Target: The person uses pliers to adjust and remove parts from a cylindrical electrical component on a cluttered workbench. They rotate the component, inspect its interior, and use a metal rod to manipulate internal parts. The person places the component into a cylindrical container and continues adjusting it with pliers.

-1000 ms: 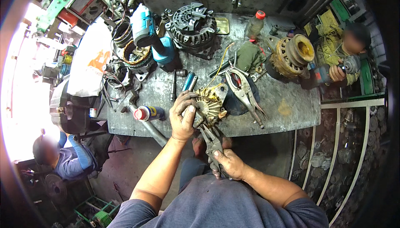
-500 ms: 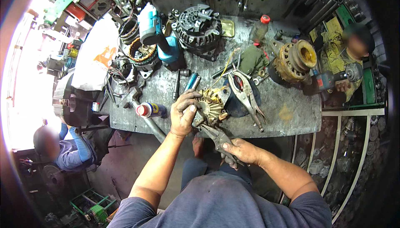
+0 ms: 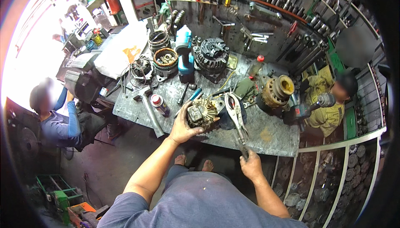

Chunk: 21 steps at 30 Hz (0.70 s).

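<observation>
A finned metal alternator housing [image 3: 201, 112] stands near the bench's front edge, its squarish part facing me. My left hand [image 3: 183, 129] grips its left side, thumb stretched along the bottom and fingers up the far side. In my right hand [image 3: 251, 167] is a dark pair of locking pliers [image 3: 241, 141], held by the handle beside the bench edge, apart from the housing. Just beyond its tip lies a second, silvery pair of locking pliers [image 3: 236, 113] on a dark cloth.
On the workbench [image 3: 187, 139] are a hammer [image 3: 152, 115], a spray can [image 3: 160, 104], a blue cordless impact driver [image 3: 184, 57], an alternator [image 3: 211, 57] and a rusty pulley housing [image 3: 277, 92]. A person in yellow [image 3: 329, 107] sits at right, another in blue sleeves [image 3: 62, 111] at left.
The pliers in my right hand have come off the housing and moved right, toward the silvery pair. My left hand has shifted lower on the housing. The view has tilted up.
</observation>
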Tool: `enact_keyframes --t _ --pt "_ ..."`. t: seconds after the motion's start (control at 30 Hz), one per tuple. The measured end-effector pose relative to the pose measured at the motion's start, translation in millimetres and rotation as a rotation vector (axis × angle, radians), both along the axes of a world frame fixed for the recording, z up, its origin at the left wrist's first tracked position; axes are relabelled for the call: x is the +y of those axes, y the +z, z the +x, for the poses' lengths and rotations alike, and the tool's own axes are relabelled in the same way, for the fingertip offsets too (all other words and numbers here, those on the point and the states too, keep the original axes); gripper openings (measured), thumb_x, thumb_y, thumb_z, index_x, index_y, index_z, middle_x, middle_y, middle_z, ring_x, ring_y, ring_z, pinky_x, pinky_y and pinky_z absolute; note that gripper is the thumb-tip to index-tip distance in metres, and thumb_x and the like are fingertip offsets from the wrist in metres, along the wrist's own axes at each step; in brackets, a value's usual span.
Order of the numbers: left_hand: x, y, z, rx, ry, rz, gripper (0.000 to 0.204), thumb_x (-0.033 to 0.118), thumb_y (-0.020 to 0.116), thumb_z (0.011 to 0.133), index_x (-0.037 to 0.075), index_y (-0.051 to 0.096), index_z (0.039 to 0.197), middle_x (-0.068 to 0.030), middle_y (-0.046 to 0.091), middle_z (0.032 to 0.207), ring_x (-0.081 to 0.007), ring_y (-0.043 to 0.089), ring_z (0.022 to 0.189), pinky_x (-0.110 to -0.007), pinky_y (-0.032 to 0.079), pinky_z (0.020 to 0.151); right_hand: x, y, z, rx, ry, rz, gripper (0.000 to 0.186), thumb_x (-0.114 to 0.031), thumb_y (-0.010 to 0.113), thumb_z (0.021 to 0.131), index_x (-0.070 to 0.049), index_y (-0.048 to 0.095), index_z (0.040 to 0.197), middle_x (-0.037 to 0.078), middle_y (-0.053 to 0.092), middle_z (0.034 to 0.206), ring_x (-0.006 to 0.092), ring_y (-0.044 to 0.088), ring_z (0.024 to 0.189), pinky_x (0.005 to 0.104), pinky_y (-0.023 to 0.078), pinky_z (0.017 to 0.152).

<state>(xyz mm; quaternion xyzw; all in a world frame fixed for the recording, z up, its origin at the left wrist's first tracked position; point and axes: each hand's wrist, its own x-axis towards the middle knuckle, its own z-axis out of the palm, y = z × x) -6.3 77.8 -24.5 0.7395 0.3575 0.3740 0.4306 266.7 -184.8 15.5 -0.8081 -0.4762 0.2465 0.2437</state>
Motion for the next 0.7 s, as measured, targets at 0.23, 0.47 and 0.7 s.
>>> enact_keyframes --t 0.23,0.47,0.7 --pt "-4.0 1.6 0.9 0.179 0.06 0.039 0.137 0.037 0.107 0.062 0.004 0.03 0.171 -0.0281 0.042 0.17 -0.0443 0.04 0.159 -0.048 0.034 0.134 19.6 -53.9 87.7 -0.427 -0.067 0.166 0.062 -0.008 0.08 0.091 0.006 0.06 0.147 0.034 0.064 0.14 0.0536 0.061 0.13 0.055 0.05 0.113" --pt "18.9 -0.1 7.3 -0.098 -0.088 -0.171 0.139 0.035 0.111 0.055 0.0 0.037 0.168 -0.0195 0.053 0.162 -0.0292 0.051 0.152 -0.042 0.038 0.131 40.4 -57.4 105.2 -0.44 -0.051 0.1 0.064 -0.011 0.085 0.088 0.002 0.064 0.147 0.032 0.059 0.143 0.0518 0.054 0.137 0.0554 0.046 0.117" --pt "37.5 0.9 12.3 -0.194 -0.015 -0.319 0.105 0.025 0.107 0.066 -0.003 0.055 0.153 -0.0129 0.073 0.136 -0.0199 0.07 0.123 -0.037 0.055 0.113 40.5 -26.7 25.2 -0.32 0.002 0.372 0.079 -0.01 0.083 0.089 -0.005 0.048 0.16 0.033 0.05 0.151 0.0532 0.049 0.142 0.0593 0.041 0.123"
